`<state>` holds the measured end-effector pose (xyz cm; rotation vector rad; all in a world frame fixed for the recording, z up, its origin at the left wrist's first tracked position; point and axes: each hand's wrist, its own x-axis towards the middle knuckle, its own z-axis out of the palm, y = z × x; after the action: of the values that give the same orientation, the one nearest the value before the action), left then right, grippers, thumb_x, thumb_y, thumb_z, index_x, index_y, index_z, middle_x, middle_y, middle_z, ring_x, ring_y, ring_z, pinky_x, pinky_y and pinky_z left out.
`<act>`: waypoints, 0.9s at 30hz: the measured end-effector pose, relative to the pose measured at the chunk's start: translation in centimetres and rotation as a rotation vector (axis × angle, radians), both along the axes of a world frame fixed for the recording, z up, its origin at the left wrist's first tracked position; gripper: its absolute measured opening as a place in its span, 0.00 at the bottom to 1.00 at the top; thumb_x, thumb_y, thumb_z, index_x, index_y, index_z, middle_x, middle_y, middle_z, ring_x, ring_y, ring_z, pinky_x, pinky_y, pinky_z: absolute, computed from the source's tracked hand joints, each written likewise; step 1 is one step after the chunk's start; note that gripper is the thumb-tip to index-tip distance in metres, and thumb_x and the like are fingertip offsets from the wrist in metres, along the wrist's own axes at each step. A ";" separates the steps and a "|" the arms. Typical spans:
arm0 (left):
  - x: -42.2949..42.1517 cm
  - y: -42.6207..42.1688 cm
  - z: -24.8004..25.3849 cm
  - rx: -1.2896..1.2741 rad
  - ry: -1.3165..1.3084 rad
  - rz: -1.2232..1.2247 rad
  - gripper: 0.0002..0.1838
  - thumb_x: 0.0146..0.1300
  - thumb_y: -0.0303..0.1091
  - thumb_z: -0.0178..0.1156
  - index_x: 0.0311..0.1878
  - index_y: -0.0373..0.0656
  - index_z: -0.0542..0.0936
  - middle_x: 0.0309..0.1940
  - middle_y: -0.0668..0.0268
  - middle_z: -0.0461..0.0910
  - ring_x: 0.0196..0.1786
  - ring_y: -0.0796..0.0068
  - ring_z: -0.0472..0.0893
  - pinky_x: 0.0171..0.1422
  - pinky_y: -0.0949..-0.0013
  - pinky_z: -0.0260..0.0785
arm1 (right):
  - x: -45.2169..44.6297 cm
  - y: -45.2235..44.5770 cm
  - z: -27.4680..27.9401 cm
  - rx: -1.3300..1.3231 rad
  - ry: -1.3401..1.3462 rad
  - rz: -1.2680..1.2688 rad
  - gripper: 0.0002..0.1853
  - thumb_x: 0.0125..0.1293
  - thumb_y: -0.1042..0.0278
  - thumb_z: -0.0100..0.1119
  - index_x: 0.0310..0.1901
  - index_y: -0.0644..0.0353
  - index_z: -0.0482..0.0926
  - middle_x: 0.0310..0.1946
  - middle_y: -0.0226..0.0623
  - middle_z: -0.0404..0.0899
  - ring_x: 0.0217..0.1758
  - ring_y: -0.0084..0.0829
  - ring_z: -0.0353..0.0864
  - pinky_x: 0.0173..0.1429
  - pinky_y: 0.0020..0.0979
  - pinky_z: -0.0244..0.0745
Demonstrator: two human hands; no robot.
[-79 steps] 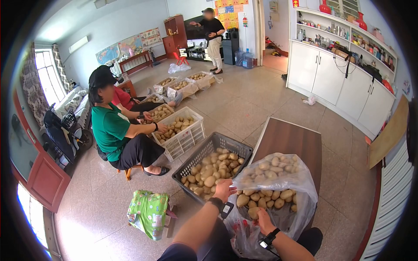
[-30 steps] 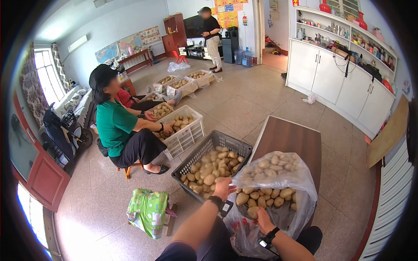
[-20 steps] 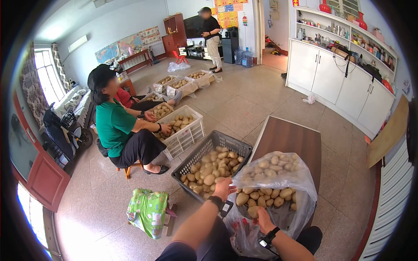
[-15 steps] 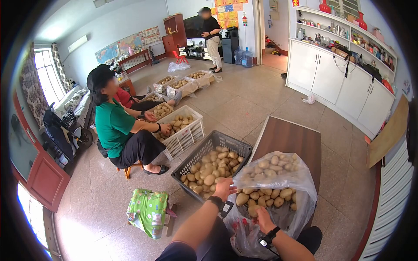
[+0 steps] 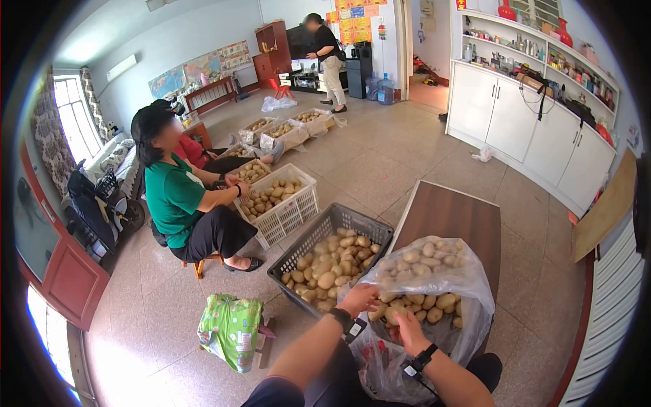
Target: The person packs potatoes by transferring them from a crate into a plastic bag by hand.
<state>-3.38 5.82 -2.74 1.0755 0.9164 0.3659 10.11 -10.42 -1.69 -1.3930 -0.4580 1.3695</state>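
Observation:
Potatoes [image 5: 430, 302] lie inside a clear plastic bag [image 5: 475, 285] on a brown board. My left hand [image 5: 361, 299] is at the bag's left edge, its fingers closed; what they grip is too small to make out. At the mouth of the bag, my right hand [image 5: 408, 330] has its fingers spread beside the nearest potatoes, and nothing shows in its grasp. A dark grey crate [image 5: 277, 271] full of potatoes stands just left of the bag.
Left of the crate, a person in green [image 5: 178, 197] sits by a white crate [image 5: 288, 220] of potatoes. A green patterned bag [image 5: 230, 332] rests on a low stool. Behind are another seated person, more potato boxes [image 5: 291, 139] and a standing person [image 5: 329, 54].
My left hand has shifted slightly right. My right hand has let go of a potato and its fingers have opened. The person in green has drawn their hands back from the white crate.

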 end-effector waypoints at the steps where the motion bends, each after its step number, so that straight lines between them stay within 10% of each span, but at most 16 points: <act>1: 0.1 -0.2 0.3 0.000 0.000 0.001 0.19 0.65 0.44 0.58 0.53 0.41 0.74 0.43 0.63 0.77 0.38 0.67 0.80 0.40 0.64 0.77 | -0.1 0.3 0.7 0.000 0.000 0.001 0.14 0.71 0.53 0.54 0.48 0.53 0.72 0.31 0.32 0.78 0.25 0.24 0.74 0.28 0.27 0.70; 7: 0.2 -0.7 1.0 -0.170 -0.072 -0.086 0.22 0.67 0.46 0.58 0.56 0.40 0.74 0.50 0.60 0.75 0.46 0.65 0.79 0.47 0.59 0.78 | -0.2 1.7 2.2 0.075 -0.115 0.103 0.16 0.72 0.51 0.54 0.47 0.55 0.72 0.27 0.28 0.74 0.25 0.20 0.72 0.27 0.24 0.69; 21: 0.8 -0.5 -1.2 -0.277 -0.290 -0.288 0.20 0.75 0.50 0.43 0.45 0.46 0.78 0.29 0.65 0.81 0.29 0.71 0.80 0.26 0.71 0.66 | -0.6 2.7 -0.5 0.238 -0.364 0.152 0.18 0.74 0.57 0.52 0.55 0.63 0.72 0.27 0.29 0.76 0.24 0.18 0.72 0.28 0.21 0.69; 27: -0.3 0.5 -1.0 -0.368 -0.253 -0.082 0.17 0.73 0.48 0.48 0.52 0.45 0.75 0.39 0.63 0.81 0.30 0.68 0.81 0.27 0.69 0.70 | 0.6 2.1 -4.1 0.250 -0.476 0.103 0.19 0.72 0.62 0.55 0.58 0.65 0.70 0.30 0.32 0.77 0.29 0.21 0.75 0.32 0.24 0.72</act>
<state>-3.63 6.33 -3.72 0.7074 0.6787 0.2461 10.70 -8.37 -5.77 -1.4957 -0.9908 1.0097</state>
